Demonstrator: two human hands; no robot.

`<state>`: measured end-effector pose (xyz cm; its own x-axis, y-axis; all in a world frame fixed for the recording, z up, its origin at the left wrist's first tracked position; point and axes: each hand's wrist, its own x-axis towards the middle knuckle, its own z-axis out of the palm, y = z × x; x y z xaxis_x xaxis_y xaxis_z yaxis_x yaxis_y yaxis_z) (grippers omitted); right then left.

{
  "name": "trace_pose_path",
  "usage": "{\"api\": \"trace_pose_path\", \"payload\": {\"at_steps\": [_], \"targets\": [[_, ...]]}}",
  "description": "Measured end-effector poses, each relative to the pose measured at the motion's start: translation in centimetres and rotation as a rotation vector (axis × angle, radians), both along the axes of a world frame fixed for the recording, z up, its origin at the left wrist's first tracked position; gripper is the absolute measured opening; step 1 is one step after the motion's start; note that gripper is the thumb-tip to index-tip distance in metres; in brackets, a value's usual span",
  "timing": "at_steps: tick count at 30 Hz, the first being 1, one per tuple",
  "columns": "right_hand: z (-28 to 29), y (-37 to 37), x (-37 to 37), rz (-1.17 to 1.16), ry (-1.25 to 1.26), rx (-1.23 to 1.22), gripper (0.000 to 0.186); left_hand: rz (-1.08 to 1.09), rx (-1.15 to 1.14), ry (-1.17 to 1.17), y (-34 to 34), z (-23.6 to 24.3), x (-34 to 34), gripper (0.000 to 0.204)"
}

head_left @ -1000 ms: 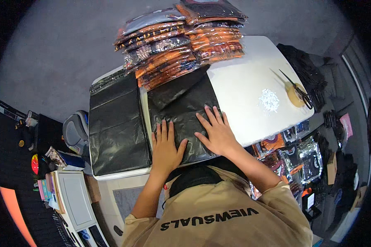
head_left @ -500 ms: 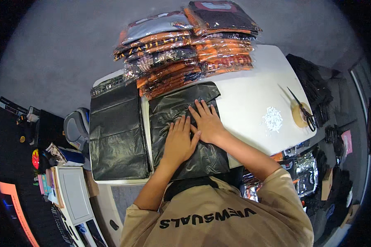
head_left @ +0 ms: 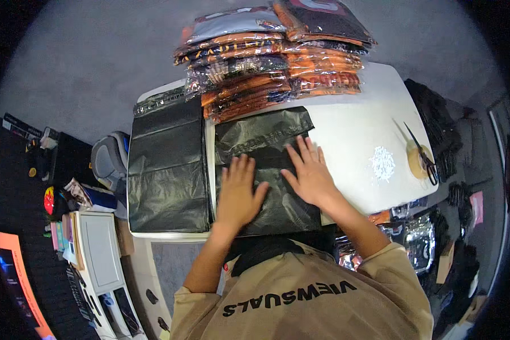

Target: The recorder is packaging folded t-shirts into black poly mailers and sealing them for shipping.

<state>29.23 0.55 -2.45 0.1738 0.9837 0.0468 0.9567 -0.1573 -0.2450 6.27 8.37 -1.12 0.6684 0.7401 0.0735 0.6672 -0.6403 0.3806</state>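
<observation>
A black plastic mailer [head_left: 255, 136] lies on the white table [head_left: 362, 124], and both of my hands are over its surface with fingers spread. My left hand [head_left: 241, 195] is on its left half, slightly blurred. My right hand [head_left: 311, 175] is at its right edge, a little higher. A pile of similar black mailers [head_left: 164, 164] lies to the left. Behind them stand two tall stacks of folded garments in clear plastic [head_left: 238, 85], mostly orange and dark. To the right are a small heap of white bits [head_left: 382, 164] and black scissors [head_left: 422, 147] on a tape roll [head_left: 416, 161].
A grey chair [head_left: 107, 164] is left of the table, beside a white cabinet [head_left: 99, 243] with items on it and a screen [head_left: 14, 272] at far left. More bagged garments [head_left: 413, 243] and dark piled clothing [head_left: 436, 124] lie right of and below the table.
My hands came together over the middle of the mailer half a second ago and have since moved apart. A flap at the mailer's far end now lies folded across it.
</observation>
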Motion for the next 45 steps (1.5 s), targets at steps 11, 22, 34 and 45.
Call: {"api": "trace_pose_path", "payload": {"at_steps": [11,22,34,45], "targets": [[-0.4,-2.5,-3.0,-0.145,0.103,-0.009,0.07,0.052,-0.052,0.034,2.6,-0.9,-3.3,0.085],[-0.5,0.3,0.3,-0.212,0.141,-0.083,0.076,0.16,-0.083,0.081,8.4,-1.1,-1.5,0.097],[-1.4,-5.7,-5.6,-0.106,0.084,0.119,0.075,0.028,0.087,-0.044,-5.3,-2.1,-4.4,0.088],[-0.2,-2.2,1.4,-0.191,0.372,0.348,0.072,0.135,-0.071,-0.247,1.1,2.2,-4.3,0.075]]}}
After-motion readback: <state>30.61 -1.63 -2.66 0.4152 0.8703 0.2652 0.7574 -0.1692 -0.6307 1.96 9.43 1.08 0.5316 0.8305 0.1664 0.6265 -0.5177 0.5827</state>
